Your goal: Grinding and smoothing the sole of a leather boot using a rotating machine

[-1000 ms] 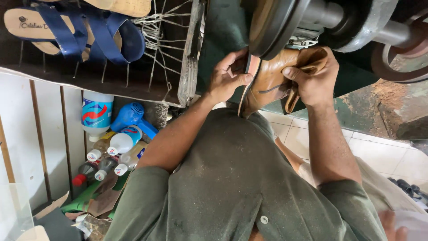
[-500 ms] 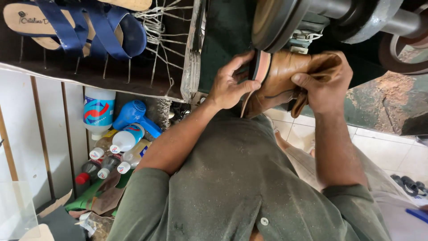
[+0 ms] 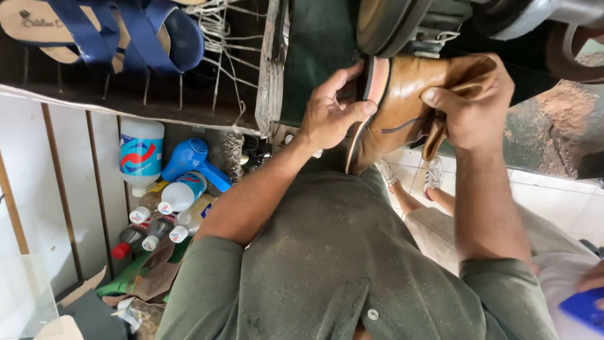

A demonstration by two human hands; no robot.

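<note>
— Gripping a brown leather shoe (image 3: 409,107) in both hands, a worker holds its sole edge against the dark wheel (image 3: 393,22) of a bench machine.

— Which hand is nearer the sole?

— The left hand (image 3: 330,110): thumb and fingers pinch the sole rim, which runs lengthwise from the wheel down towards the chest. The right hand (image 3: 472,104) is curled tight around the folded upper.

— And the clutter?

— Below the rack's left edge: a white bottle with a blue-and-red label (image 3: 141,154), small white-capped bottles (image 3: 170,204), a blue hair dryer (image 3: 192,160). Blue-strapped sandals (image 3: 107,28) lie on the rack.
</note>
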